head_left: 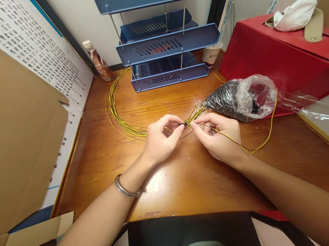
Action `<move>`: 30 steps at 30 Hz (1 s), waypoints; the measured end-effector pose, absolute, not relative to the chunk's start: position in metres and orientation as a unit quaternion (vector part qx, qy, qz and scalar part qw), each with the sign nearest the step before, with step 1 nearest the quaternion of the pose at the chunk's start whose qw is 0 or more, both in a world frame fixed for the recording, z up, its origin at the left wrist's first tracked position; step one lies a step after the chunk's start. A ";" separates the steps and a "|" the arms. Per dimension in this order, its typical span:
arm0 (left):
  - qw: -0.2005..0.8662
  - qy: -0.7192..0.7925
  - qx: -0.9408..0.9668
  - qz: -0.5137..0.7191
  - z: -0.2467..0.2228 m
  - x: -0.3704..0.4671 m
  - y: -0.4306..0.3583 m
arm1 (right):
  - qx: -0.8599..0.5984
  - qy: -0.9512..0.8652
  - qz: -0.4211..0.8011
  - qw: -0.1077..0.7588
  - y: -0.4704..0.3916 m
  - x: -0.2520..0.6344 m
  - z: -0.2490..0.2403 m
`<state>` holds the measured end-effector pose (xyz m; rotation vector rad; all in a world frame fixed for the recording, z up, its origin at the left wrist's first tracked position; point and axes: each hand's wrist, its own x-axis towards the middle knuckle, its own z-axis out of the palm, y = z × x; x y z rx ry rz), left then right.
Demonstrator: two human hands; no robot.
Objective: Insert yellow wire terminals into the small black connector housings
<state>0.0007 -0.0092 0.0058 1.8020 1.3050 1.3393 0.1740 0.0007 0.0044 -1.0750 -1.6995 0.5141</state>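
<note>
Working with both bare hands over a brown wooden desk (212,184), a person holds a small black piece (184,124) near the middle of the view. The left hand (164,138) has a narrow grip, thumb and forefinger closed on the piece; a silver-coloured bracelet (125,188) circles that wrist. The right hand (219,135) is just beside it, its grip also narrow, fingertips pinching a loose yellow-and-black wire (251,152) next to the piece. Whether those fingertips touch the piece as well, I cannot tell.

The loose wire runs out past the right hand and curves up in a wide arc to a clear plastic bag (226,99) packed with black contents, lying on its side beyond that hand. A coil of yellow-and-black wires (111,101) lies on the desk, looping around on the left and passing behind the fingers towards the bag's narrow end.

At the back stands a blue tiered rack (172,81), with a bottle of brown drink (100,65) to its left and a paper cup (212,55) by its right end. To the right is a red box (263,56) with a white tissue (299,11) sticking out of its top. Brown cardboard (18,126) and a white panel of printed characters (31,47) line the left side.
</note>
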 end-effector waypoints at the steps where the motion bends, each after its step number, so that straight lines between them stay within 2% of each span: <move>1: 0.268 0.484 0.669 0.497 0.006 0.001 -0.009 | -0.445 -0.705 0.215 0.509 0.001 0.174 0.005; 30: 0.274 0.470 0.676 0.497 0.004 0.002 -0.009 | -0.452 -0.703 0.221 0.503 0.001 0.174 0.007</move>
